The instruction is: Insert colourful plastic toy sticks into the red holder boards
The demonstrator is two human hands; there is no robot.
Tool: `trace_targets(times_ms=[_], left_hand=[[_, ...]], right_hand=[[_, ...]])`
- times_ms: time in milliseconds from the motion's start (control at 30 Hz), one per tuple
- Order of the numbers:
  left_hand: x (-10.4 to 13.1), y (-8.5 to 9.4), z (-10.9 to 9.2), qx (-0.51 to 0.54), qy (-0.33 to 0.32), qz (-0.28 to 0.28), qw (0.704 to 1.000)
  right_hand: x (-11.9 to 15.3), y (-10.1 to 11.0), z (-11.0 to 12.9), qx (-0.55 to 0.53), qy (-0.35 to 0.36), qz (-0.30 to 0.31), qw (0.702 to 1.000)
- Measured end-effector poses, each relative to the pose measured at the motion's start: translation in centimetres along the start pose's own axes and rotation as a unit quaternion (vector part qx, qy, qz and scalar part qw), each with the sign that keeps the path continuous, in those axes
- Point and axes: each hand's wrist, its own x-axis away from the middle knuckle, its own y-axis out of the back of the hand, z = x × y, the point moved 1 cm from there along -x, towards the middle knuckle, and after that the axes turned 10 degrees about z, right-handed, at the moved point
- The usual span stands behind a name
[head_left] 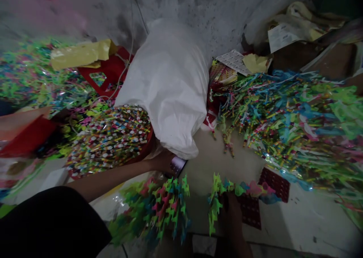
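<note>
My left hand reaches in from the left, just below the front of a large white sack. Its fingers close round a flat phone-like object with a dark edge and a pale purple face. In dim light at lower right, what looks like my right hand is beside green plastic pieces and a row of pink and blue ones; its fingers are too dark to make out. Between the hands and nearer me lies a bunch of green, pink and blue plastic pieces.
A red tub brims with small multicoloured sticks. Many more sticks with plastic shapes are heaped at right. Dark red perforated sheets lie on the floor. A red basket and yellow sheet stand back left. A wall is behind.
</note>
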Motion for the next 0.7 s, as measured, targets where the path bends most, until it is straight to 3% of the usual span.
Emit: trace_targets(times_ms=[233,467,700], left_hand=[[-0.8,0.2,0.8,0.02,-0.024,-0.04,0.999],[-1.7,0.5,0.8,0.058,0.017,-0.068,0.996],[-2.8,-0.6,0.4,0.068,0.052,-0.105,0.991]], right_hand=[[0.0,0.2,0.3,0.02,0.013,-0.016,1.0],[-0.1,0.3,0.4,0.028,0.024,-0.025,0.999],[-0.1,0.4,0.5,0.031,0.028,-0.022,0.999]])
